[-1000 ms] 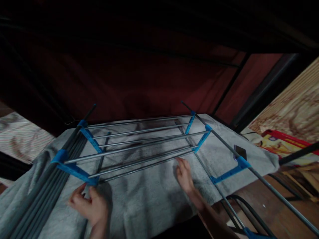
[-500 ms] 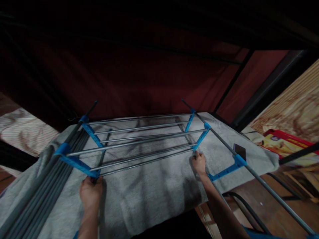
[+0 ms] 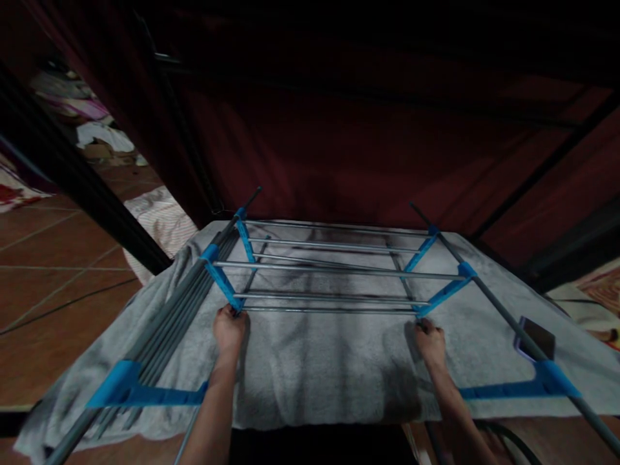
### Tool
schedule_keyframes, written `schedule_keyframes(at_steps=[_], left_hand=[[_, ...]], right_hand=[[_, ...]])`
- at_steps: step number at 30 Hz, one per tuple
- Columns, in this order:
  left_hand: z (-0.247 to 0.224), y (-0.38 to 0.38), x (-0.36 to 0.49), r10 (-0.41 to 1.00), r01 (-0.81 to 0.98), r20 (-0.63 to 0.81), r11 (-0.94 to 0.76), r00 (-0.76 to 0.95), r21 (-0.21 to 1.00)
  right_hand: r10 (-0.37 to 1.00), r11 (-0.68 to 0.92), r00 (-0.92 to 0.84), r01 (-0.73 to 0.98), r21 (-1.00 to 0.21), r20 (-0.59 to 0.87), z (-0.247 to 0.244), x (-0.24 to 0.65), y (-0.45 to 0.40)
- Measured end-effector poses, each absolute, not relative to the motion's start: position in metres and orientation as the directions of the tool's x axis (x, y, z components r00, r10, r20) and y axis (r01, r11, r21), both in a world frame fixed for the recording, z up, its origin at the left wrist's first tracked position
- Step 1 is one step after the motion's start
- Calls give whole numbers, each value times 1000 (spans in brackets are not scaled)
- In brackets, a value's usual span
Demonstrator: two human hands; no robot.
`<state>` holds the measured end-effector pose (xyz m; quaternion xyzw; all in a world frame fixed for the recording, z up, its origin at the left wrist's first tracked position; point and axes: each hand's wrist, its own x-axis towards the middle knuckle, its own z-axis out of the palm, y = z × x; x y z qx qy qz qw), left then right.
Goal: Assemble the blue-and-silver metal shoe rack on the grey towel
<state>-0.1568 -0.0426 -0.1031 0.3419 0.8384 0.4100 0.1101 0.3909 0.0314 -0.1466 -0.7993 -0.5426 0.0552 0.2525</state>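
A frame of grey metal tubes (image 3: 339, 269) joined by blue plastic brackets (image 3: 443, 296) stands on a grey cloth (image 3: 329, 361). My left hand (image 3: 229, 329) has its fingers closed around the lower end of the left blue bracket, where a tube meets it. On the other side, my right hand (image 3: 430, 342) pinches the lower end of the right bracket. Thin crossbars run between the two hands. Several loose grey tubes (image 3: 186, 323) lie together left of my left hand. Another blue bracket (image 3: 128, 385) sits on the long left tube, nearer to me.
A dark phone (image 3: 535, 339) lies on the cloth at the right, under the long right tube. Behind the frame hangs a dark red curtain (image 3: 329, 161). Striped fabric (image 3: 159, 226) and a pile of clothes (image 3: 104, 135) are on the tiled floor at the left.
The view has turned left, so the frame appears further right and more of the floor shows. Both hands remain on the lower bracket ends, and the crossbars now look more level.
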Motion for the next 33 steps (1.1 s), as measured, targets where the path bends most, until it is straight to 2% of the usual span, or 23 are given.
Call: schedule_keyframes(at_steps=[3,5,7,10,13,18,33], left_hand=[[-108,-42,-157,658,492,113,426,-744,759],[-112,-43,-157,659,496,120,421,-742,759],[-116,-43,-157,659,503,128,419,-741,756],[-121,-44,-157,650,514,141,428,-747,743],[-123,-45,-158,649,518,142,437,-748,735],[-123,-45,-157,646,527,148,446,-749,723],[-121,-43,-150,617,501,135,469,-775,728]], right_hand=[[853,-328,455,848,-417,254,-142,370,19],[839,-250,399,887,-388,370,-139,347,11],[862,-18,197,933,-361,468,-138,316,6],[850,358,-164,877,-320,501,-137,264,10],[820,491,-337,830,-266,463,-136,218,22],[783,600,-477,748,-284,399,-135,186,37],[814,580,-470,691,-432,342,-125,196,37]])
